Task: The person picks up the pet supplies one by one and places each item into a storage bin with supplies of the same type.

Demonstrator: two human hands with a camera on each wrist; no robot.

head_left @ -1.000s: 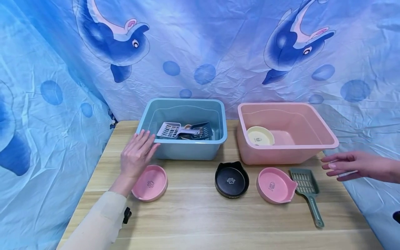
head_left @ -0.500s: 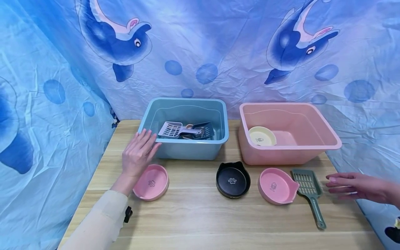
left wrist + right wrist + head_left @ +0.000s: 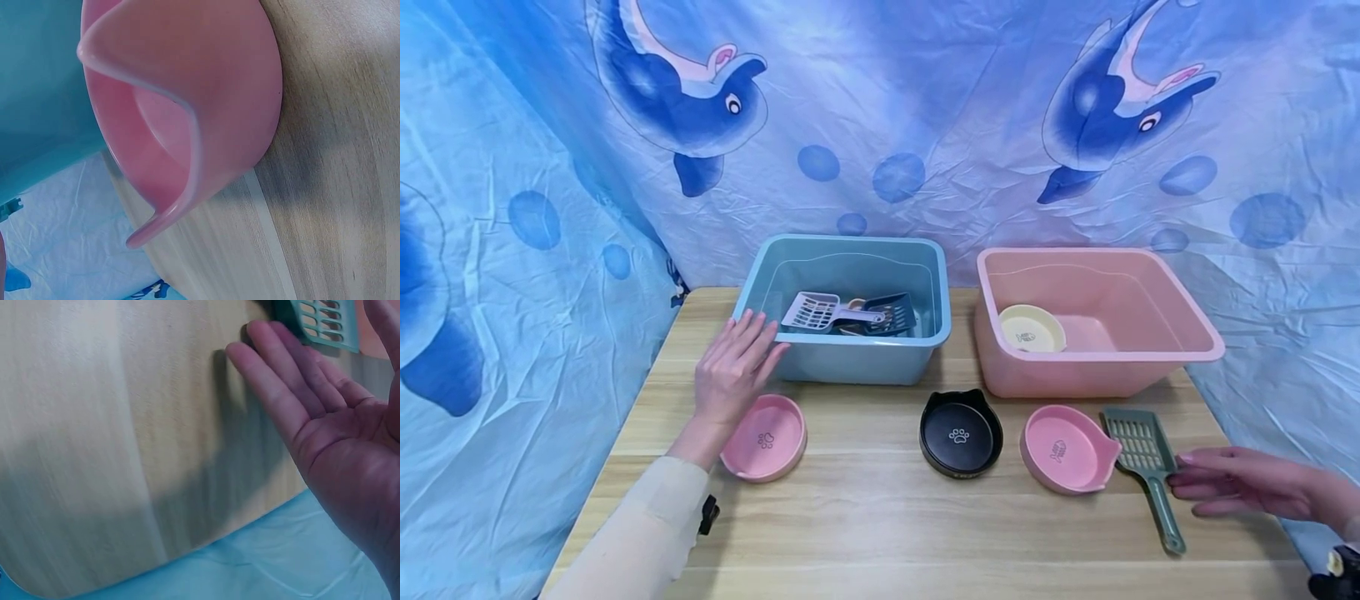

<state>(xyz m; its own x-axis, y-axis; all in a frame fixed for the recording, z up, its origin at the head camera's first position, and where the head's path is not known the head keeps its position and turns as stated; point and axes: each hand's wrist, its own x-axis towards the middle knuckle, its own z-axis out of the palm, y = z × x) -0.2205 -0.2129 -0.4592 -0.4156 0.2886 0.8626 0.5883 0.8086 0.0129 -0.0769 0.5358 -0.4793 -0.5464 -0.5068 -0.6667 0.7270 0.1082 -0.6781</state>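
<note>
The table carries everything, and the green scoop lies flat near its right edge, so a hard knock that way might send the scoop off. The blue tub stands farther back; a careless push from the left hand could shift it. That hand's fingers lie extended at the near left corner, gripping nothing; whether they press the rim, I cannot tell. The right hand has its fingers loosely straightened just beside the scoop, with nothing in hold; I cannot tell whether the tips touch it. The green scoop looks thin and light, so fingers meeting it sideways might slide it rather than lift it. The right pink bowl sits against or just beside its pan, and a leftward nudge could jostle the two together. The left pink bowl sits beneath the left wrist, which might bump its raised ears if lowered
</note>
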